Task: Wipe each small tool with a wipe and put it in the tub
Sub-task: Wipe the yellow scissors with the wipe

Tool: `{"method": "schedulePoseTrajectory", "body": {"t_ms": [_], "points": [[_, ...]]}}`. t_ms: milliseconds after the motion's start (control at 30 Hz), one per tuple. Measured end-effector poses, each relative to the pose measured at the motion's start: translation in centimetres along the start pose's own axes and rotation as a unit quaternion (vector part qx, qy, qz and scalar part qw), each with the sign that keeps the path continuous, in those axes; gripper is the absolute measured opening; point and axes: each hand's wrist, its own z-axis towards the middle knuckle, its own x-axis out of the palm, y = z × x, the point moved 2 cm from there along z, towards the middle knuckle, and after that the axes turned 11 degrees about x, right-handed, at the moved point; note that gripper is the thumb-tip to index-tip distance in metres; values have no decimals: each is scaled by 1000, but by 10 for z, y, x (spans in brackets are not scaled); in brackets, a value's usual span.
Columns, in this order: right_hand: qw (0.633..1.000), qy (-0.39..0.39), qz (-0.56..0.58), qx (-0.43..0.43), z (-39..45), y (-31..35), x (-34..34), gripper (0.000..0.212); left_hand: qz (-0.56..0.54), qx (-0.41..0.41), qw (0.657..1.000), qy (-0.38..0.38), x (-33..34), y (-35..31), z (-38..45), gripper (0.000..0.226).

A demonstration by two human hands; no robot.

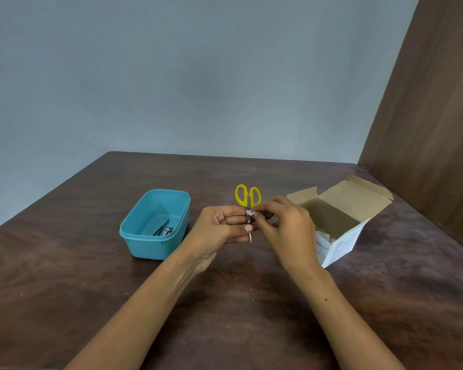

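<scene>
On the wooden table (225, 303), the blue tub (155, 225) already holds small tools. Yellow-handled scissors (247, 196) are gripped upright, blades down, by the left hand (222, 225); a small wipe (251, 214) is pinched against them by the right hand (284, 225). Fingertips could be nicked if the wipe slips.

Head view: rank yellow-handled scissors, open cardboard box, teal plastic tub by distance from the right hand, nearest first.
1. Yellow-handled scissors: at the right hand's fingertips, which press a white wipe on the blades.
2. Open cardboard box: just behind the hand, to its right.
3. Teal plastic tub: far left, beyond the left hand.
</scene>
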Motion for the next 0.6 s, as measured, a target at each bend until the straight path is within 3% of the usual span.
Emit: {"method": "schedulePoseTrajectory", "body": {"t_ms": [333,600], "points": [[998,47,-14,-40,-1,3,3,7,-17,-20,999,-20,-3,-2,2,11],[996,86,0,-28,1,0,1,8,-33,-57,996,-58,-1,-1,1,12]]}}
